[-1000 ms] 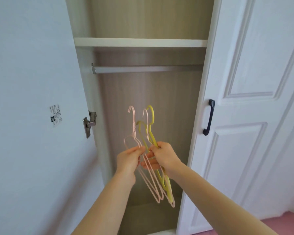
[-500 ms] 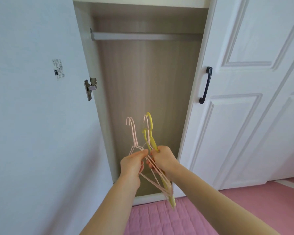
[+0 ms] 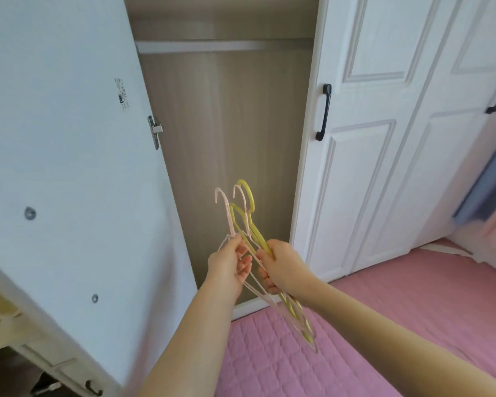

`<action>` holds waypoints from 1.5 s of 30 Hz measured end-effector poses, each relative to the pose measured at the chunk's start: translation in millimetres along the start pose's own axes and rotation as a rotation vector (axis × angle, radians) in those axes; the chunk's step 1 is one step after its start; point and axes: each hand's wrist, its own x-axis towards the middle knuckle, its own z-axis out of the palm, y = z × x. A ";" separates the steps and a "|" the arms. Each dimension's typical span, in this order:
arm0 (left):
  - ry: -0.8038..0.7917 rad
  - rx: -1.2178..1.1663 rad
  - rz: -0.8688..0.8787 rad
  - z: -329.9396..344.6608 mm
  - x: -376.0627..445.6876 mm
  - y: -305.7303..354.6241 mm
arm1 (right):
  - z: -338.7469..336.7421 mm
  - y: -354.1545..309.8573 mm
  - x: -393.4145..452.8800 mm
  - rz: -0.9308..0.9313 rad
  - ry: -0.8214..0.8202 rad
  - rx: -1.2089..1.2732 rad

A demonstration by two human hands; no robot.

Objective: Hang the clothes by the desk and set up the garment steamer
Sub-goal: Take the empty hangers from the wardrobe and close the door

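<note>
I hold a bundle of thin plastic hangers in front of the open wardrobe. Pink hangers and yellow hangers point their hooks upward. My left hand pinches the neck of a pink hanger. My right hand grips the yellow ones just below their hooks. The hangers' lower ends stick out under my right wrist. No clothes, desk or steamer are in view.
The wardrobe's open white door stands at my left; its bare rail runs across the top. Shut white doors with black handles are at the right. Pink quilted bedding lies below. Bluish cloth hangs at far right.
The view has dropped and pulled back from the wardrobe, so the rail sits higher and more pink bedding shows. Both hands keep their hold on the hangers.
</note>
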 end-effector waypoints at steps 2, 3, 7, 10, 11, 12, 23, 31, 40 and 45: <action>-0.085 -0.030 -0.039 -6.9 -8.4 -3.0 | 4.1 1.2 -24.9 0.011 0.014 0.074; -0.143 -0.071 -0.069 -10.5 -14.3 -4.8 | 5.7 1.8 -38.4 0.015 0.022 0.127; -0.301 -0.223 -0.167 -27.7 -43.8 -9.3 | 10.2 7.1 -89.8 0.058 -0.018 0.255; -0.343 -0.158 -0.209 -40.3 -62.2 -12.5 | 12.9 11.0 -120.1 0.109 -0.052 0.267; -0.343 -0.126 -0.217 -43.2 -67.5 -14.2 | 14.0 12.1 -128.0 0.129 -0.055 0.272; -0.339 -0.100 -0.218 -45.9 -71.5 -16.2 | 15.3 13.4 -135.0 0.154 -0.056 0.283; -0.340 -0.111 -0.316 -82.4 -110.8 -46.1 | 35.2 28.8 -183.0 0.210 -0.116 0.353; -0.354 -0.123 -0.326 -101.4 -140.1 -65.4 | 31.0 44.0 -214.4 0.293 -0.374 0.332; -0.249 0.030 -0.207 -113.1 -199.5 -113.7 | 25.1 62.1 -250.2 0.428 -0.515 0.396; -0.202 0.163 -0.097 -139.4 -212.6 -120.6 | 41.4 63.1 -267.7 0.395 -0.523 0.310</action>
